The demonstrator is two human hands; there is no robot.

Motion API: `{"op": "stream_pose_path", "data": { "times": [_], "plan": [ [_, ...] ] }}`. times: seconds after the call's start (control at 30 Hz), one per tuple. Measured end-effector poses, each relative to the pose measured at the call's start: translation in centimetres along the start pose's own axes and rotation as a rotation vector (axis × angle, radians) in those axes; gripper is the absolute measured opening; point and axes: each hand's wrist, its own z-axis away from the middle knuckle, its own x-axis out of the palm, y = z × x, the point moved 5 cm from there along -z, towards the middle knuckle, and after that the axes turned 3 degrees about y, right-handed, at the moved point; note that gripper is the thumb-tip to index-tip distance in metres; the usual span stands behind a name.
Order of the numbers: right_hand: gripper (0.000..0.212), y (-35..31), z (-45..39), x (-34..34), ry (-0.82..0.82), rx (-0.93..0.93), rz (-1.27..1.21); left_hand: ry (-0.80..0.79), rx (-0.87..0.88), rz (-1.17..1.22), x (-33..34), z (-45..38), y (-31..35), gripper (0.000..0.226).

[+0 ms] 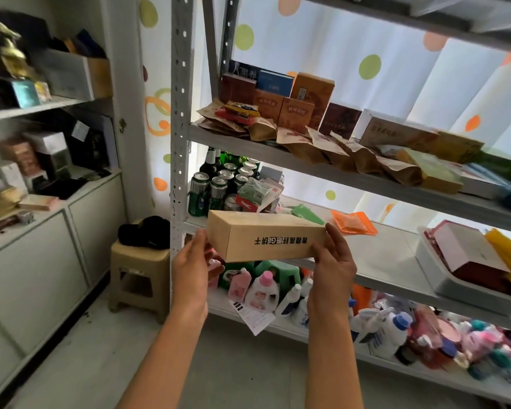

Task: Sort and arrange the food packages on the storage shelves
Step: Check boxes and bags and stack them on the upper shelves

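A grey metal shelving rack [366,184] fills the right half of the frame, and the sorting on it looks partly done, as far as one can judge: along the upper shelf, boxes [295,109] stand upright in rows at the back, while brown paper pouches [363,160] lie overlapping and loose along its front edge toward the right. The middle shelf below carries green cans and bottles [219,184] packed at its left end, a white tray with a red-and-white box [466,255] at right, and an orange sachet [353,222] and a green packet [306,214] lying on their own between them, so tidying plainly remains there. At centre frame, in front of the middle shelf's edge and not yet set down, is a long kraft cardboard box [266,236]. Its long axis runs left to right, nearly level, with the right end a touch lower; the printed side faces the camera with its lettering upside down. The left hand [194,262] grips the box's left end, thumb in front, and the right hand [332,261] grips its right end; both sets of fingers are curled round behind it and mostly hidden.
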Motion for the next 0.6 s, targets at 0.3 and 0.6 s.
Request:
{"op": "stream_pose_path", "data": {
  "times": [0.3, 0.6],
  "plan": [
    [0.035, 1.2, 0.3, -0.1, 0.017, -0.016, -0.035, -0.104, -0.045, -0.039, -0.7, 1.0, -0.4, 0.048],
    [0.038, 1.4, -0.3, -0.7, 0.084, 0.035, -0.091, -0.227, -0.055, -0.083, -0.6, 0.3, -1.0, 0.043]
  ]
}}
